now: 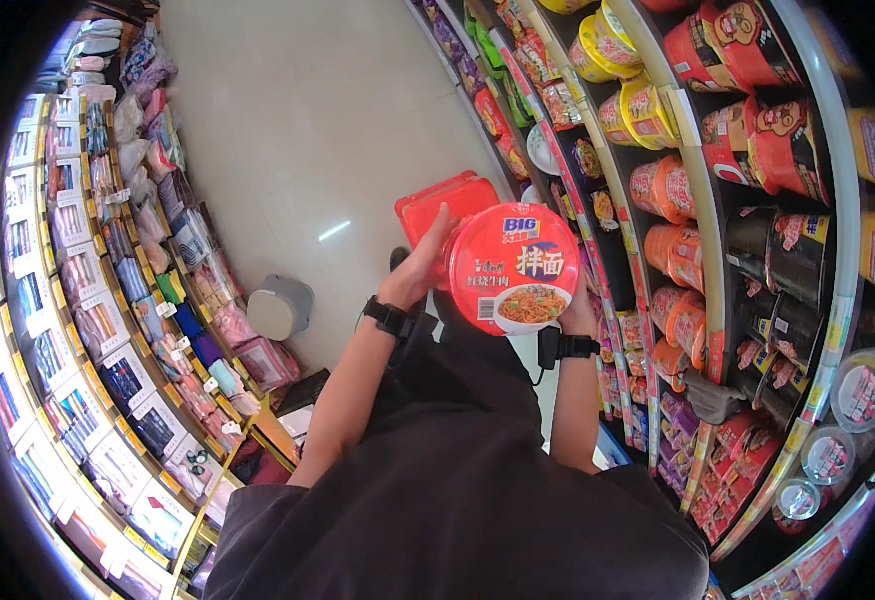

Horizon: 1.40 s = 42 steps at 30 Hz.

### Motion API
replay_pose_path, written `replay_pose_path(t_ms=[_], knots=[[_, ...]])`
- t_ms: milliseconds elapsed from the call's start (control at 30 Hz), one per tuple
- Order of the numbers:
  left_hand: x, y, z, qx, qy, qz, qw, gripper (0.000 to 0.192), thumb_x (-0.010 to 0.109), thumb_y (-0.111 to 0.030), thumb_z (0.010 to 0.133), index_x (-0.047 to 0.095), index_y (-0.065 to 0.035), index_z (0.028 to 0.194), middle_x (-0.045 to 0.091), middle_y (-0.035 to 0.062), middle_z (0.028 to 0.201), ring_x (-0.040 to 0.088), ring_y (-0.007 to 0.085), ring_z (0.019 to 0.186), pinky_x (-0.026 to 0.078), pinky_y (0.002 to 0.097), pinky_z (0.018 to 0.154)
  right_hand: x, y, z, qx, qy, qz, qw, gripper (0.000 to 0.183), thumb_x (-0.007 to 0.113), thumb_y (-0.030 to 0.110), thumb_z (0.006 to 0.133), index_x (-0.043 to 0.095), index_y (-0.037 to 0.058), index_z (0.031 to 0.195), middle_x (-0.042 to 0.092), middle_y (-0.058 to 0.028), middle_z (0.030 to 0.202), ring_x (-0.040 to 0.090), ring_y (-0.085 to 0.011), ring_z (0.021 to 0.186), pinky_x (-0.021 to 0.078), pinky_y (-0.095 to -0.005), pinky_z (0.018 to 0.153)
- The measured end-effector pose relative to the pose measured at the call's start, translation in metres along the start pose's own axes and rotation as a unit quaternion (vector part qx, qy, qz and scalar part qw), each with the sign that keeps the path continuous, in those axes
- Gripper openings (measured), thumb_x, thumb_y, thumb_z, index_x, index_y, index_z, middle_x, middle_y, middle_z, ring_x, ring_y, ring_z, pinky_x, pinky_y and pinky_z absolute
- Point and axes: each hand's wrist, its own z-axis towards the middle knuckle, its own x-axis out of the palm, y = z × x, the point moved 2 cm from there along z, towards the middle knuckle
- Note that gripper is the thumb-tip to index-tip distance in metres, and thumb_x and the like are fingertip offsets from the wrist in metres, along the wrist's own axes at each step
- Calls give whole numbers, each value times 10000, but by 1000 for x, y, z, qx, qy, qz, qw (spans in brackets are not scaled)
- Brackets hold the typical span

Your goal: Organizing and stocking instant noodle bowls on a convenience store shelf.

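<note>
A round red tub of instant noodles [475, 300] is held between my two hands, its printed lid facing up towards me. My left hand [424, 259] wraps the tub's left side, with the thumb up near the rim. On the opposite side, my right hand [578, 311] supports the lower right edge, its fingers mostly hidden beneath. The lid shows a bowl of noodles and bears writing. Just beyond the tub is a red plastic object [437, 201], perhaps a stool or box, partly covered by my left hand and the tub.
On the right, shelves carry yellow noodle cups [636, 112], orange noodle cups [674, 251], red noodle tubs [790, 146] and black tubs [782, 247]. A grey cloth [715, 401] hangs at a shelf edge. Packaged textiles [69, 225] fill the left shelves. A grey stool [280, 307] stands on the tiled floor [295, 112].
</note>
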Motion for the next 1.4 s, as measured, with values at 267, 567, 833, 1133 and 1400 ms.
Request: replay_pose_path(t_ms=[267,567,833,1133,1400], knots=[[20,-1,1,74,71,-24,994,678,447,-568,1021,420,-75,1486,493,89,1479,507,158,1304,422,335,1068,-40,-24,13,-70,-20,-67,995,555,487,457,1030,487,53,1410,610,-94,1350,624,-231,1169,506,-362,976],[18,-2,3,10,126,-15,992,765,398,-571,1033,227,-53,1569,346,133,1578,402,236,1414,336,350,1149,-82,-27,17,-112,-54,-173,977,473,447,400,1048,541,39,1339,648,-95,1276,659,-221,1093,536,-330,892],[-66,-27,-8,-12,-113,-26,993,910,406,-721,944,240,-85,1573,169,180,1645,51,401,1521,129,638,1164,-30,1,6,-159,52,-332,928,486,459,421,1040,567,30,1307,658,-94,1250,650,-233,1101,528,-365,958],[-60,-43,-19,26,-73,37,996,768,408,-631,984,350,-103,1539,258,167,1621,111,400,1515,120,634,1176,-82,-11,51,17,-3,-44,999,465,468,363,1038,564,-1,1311,665,-146,1244,676,-250,1078,562,-378,918],[-8,-57,-47,67,-63,148,985,760,414,-633,986,397,-89,1517,398,140,1557,295,309,1467,240,505,1166,-57,6,52,29,30,-26,999,453,490,362,1040,565,9,1314,664,-131,1253,661,-235,1105,538,-369,951]])
